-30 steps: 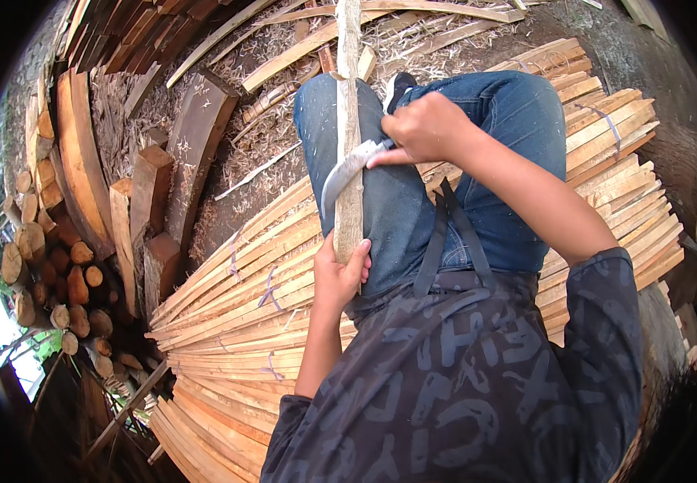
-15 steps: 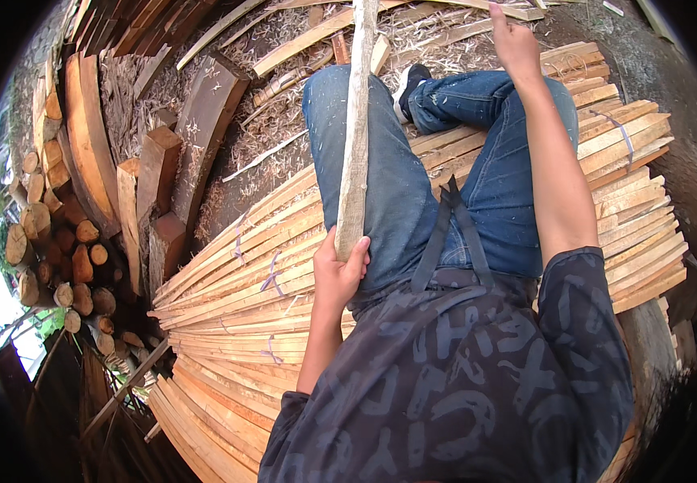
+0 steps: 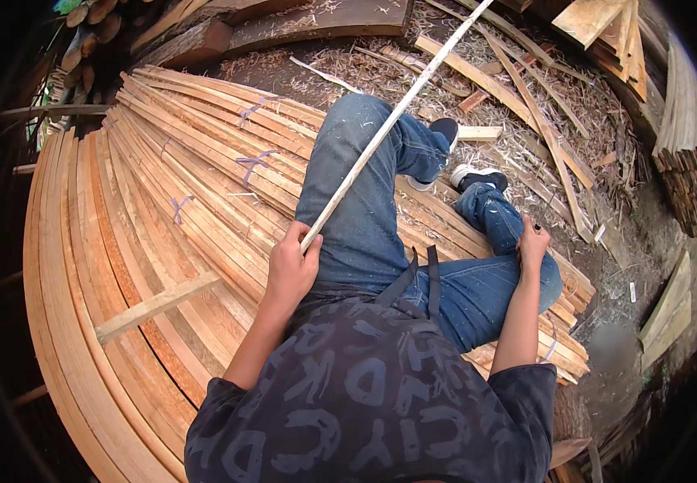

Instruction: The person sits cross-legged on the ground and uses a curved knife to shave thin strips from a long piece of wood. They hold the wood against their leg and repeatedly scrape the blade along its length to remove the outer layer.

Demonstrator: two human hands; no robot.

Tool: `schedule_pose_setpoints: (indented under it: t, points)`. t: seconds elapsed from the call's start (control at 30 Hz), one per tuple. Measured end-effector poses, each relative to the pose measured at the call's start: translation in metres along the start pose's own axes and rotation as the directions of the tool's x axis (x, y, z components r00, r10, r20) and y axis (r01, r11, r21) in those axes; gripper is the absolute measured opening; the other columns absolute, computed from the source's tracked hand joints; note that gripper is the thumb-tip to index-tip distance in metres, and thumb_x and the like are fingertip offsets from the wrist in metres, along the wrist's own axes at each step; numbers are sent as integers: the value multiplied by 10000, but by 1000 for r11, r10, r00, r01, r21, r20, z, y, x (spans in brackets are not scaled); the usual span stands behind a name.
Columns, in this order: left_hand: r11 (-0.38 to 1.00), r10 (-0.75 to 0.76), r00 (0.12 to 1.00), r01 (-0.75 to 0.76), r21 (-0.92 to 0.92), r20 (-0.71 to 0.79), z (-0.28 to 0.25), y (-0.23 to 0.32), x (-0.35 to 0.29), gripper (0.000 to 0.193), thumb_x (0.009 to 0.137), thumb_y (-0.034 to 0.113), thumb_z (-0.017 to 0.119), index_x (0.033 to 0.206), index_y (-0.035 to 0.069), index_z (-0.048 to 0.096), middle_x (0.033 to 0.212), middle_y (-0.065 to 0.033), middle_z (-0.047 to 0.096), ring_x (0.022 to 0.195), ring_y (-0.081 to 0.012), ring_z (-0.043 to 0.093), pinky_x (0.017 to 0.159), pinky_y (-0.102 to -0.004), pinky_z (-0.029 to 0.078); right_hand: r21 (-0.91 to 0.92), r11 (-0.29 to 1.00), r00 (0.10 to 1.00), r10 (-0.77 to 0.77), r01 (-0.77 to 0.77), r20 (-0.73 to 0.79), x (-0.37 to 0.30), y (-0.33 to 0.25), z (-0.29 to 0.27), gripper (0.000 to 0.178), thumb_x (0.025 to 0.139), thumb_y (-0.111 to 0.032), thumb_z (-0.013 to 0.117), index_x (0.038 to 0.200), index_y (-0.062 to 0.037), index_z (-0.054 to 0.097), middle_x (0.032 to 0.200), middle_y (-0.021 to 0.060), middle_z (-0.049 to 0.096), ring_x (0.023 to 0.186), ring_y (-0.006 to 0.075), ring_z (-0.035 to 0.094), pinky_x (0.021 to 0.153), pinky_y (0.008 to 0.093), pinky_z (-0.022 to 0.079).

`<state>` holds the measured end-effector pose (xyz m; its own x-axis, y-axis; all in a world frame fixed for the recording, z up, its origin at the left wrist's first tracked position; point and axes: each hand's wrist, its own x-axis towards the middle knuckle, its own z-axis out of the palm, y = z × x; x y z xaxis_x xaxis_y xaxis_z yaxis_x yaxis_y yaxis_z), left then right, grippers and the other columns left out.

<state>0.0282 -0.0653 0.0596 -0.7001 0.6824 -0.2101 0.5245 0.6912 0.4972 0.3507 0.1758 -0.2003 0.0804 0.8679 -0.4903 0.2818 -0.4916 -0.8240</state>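
Observation:
A long, pale wooden stick point(image 3: 392, 121) slants from my lap up past my left knee to the far edge of the view. My left hand point(image 3: 290, 262) is closed around its near end, thumb on top. Beside my right knee is my right hand point(image 3: 532, 244), its fingers curled. A small dark spot shows at those fingers, and whatever they hold, if anything, is too small to make out. Under and around my legs lie bundles of long wooden strips point(image 3: 203, 189), some bound with purple ties point(image 3: 253, 165).
Loose strips point(image 3: 517, 101) and shavings point(image 3: 574, 145) cover the ground ahead. A dark beam point(image 3: 316, 24) lies at the far side, with logs point(image 3: 95, 28) at far left. Stacked thin boards point(image 3: 690, 145) stand at far right. A short crosspiece point(image 3: 157, 306) rests over the left strips.
My right hand has come down from its raised place ahead to beside my right knee. The stick now leans to the right, still in my left hand. My view has turned.

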Motion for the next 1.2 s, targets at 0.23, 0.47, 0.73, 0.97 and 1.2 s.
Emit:
schedule_pose_setpoints:
  t: [0.23,0.47,0.73,0.97,1.2]
  points:
    - [996,8,998,-1,94,-69,1,-40,-5,427,839,280,653,1066,-24,459,982,-281,592,911,-444,587,773,-476,459,-497,801,932,-359,335,50,-7,-19,15,506,828,-368,702,603,64,564,494,187,505,449,291,463,521,432,390]
    - [984,49,999,-51,168,14,-20,-88,70,471,832,358,670,1044,-4,458,934,-268,604,847,-423,613,708,-487,475,-632,703,922,-383,327,52,-49,-64,45,425,836,-300,678,628,59,587,508,208,512,462,349,508,517,430,397]
    - [999,43,983,-42,-6,177,2,-113,84,553,807,425,701,1016,-26,458,799,-278,624,761,-459,626,641,-488,494,-600,397,716,-460,695,525,-152,-160,192,272,825,-208,632,661,8,614,565,205,565,556,360,605,535,435,466]
    - [999,-44,967,48,-11,252,-2,-104,84,716,726,526,742,1044,-37,434,765,-291,618,746,-478,623,647,-499,503,-534,98,530,-355,840,770,-161,-190,245,131,697,-199,687,746,-78,675,598,134,624,563,296,639,545,393,516]
    - [993,-50,946,81,-84,321,-4,-93,82,689,709,496,773,1041,-17,454,770,-285,620,767,-482,614,640,-489,499,-517,27,503,-276,856,819,-166,-199,232,151,658,-197,707,754,-85,679,637,127,645,594,288,654,559,389,526]
